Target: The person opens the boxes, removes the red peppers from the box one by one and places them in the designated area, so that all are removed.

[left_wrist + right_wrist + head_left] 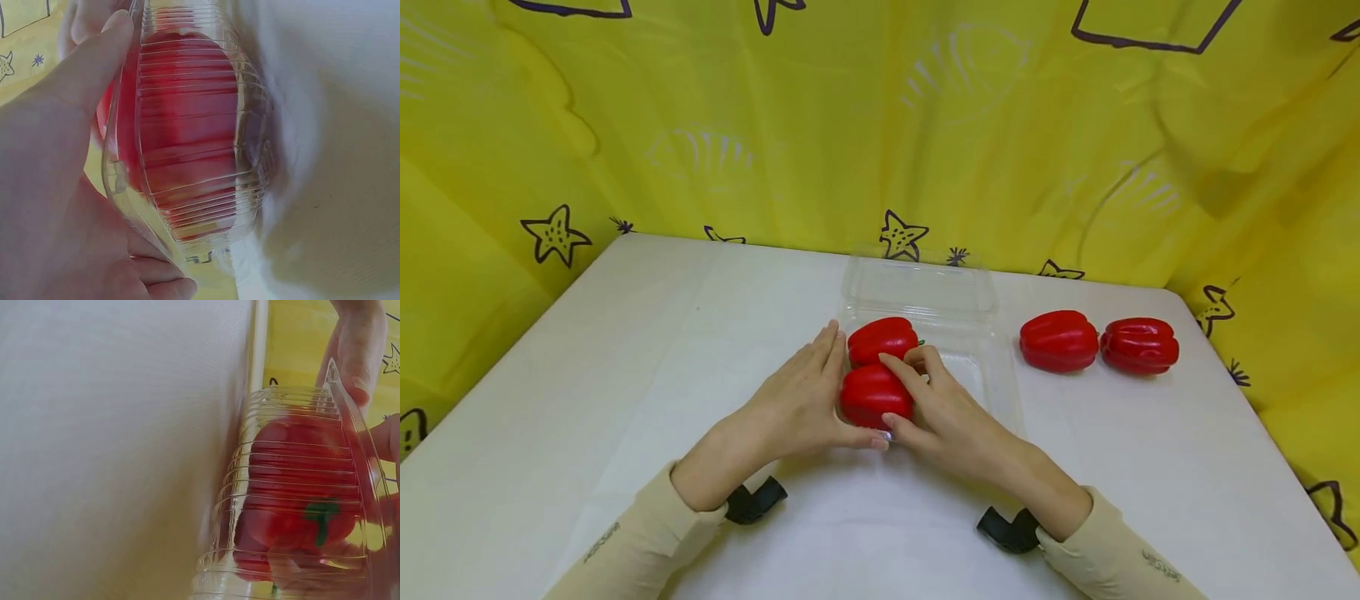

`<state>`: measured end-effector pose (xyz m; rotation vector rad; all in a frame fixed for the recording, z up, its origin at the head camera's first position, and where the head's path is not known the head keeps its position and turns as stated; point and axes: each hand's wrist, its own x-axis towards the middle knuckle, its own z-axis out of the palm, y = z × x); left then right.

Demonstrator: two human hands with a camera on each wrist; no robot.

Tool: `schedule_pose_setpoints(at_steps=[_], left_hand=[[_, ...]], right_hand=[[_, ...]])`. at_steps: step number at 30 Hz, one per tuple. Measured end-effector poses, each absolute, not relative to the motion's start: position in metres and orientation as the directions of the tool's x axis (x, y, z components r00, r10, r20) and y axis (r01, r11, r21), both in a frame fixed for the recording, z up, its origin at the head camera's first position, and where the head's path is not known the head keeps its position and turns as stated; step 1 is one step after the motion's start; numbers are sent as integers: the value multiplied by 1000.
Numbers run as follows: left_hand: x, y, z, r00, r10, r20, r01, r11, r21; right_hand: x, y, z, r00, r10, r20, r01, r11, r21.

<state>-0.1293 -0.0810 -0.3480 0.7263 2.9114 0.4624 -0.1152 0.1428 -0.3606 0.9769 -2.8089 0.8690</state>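
Two red bell peppers sit in the left half of a clear plastic clamshell box, the rear pepper behind the front pepper. My right hand holds the front pepper's right side between thumb and curved fingers. Along the box's left side lie the straight fingers of my left hand, its thumb stretched over the front rim. Through the ribbed wall in the left wrist view, red pepper shows behind the plastic. A green stem appears through the wall in the right wrist view.
The box's transparent lid lies opened back toward the yellow curtain. To the right of the box, two more red peppers, a left one and a right one, lie side by side on the white table.
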Motion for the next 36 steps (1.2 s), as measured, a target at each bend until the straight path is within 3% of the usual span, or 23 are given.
schedule_pose_setpoints(at_steps=[7, 15, 22, 36], left_hand=[[-132, -82, -345, -877, 479, -32, 450, 844, 292], [-130, -81, -346, -877, 479, -33, 450, 844, 293], [-128, -80, -347, -879, 475, -32, 443, 841, 311], [-126, -78, -347, -880, 475, -30, 443, 840, 313]], right_hand=[[-117, 140, -359, -824, -534, 191, -551, 674, -492], [-118, 140, -355, -860, -478, 180, -483, 644, -593], [-117, 141, -357, -848, -472, 242, -521, 654, -548], [-112, 140, -358, -854, -469, 226, -513, 684, -518]])
